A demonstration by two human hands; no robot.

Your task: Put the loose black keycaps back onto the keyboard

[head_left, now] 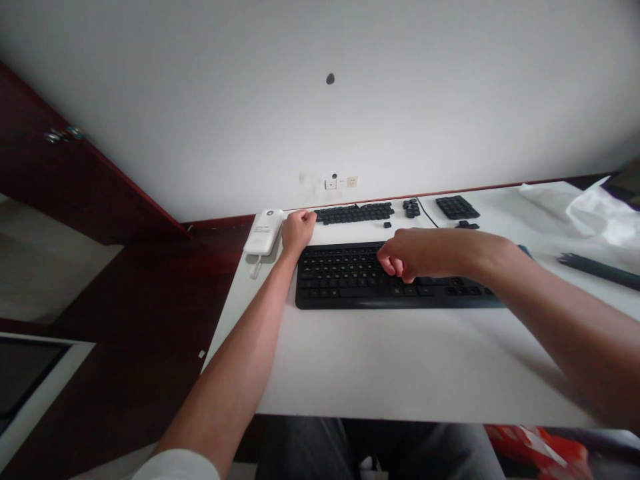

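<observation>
A black keyboard (360, 292) lies flat on the white table (350, 360), its keys showing on the left part. My right hand (407, 252) is over its middle, fingers curled down against the keys; what they hold, if anything, is hidden. Just beyond the keyboard's upper left corner, my left hand (299, 230) is closed at the left end of a block of loose black keycaps (355, 213). Whatever is in its fingers cannot be made out. A single keycap (387, 225) sits apart in front of that block.
Left of my left hand lies a white power bank (264, 232) with a short strap. Further right are small keycap groups (411, 208), a number-pad block (457, 207), a thin black cable (429, 213), a long dark strip (597, 269) and a clear plastic bag (585, 207). A wall stands behind.
</observation>
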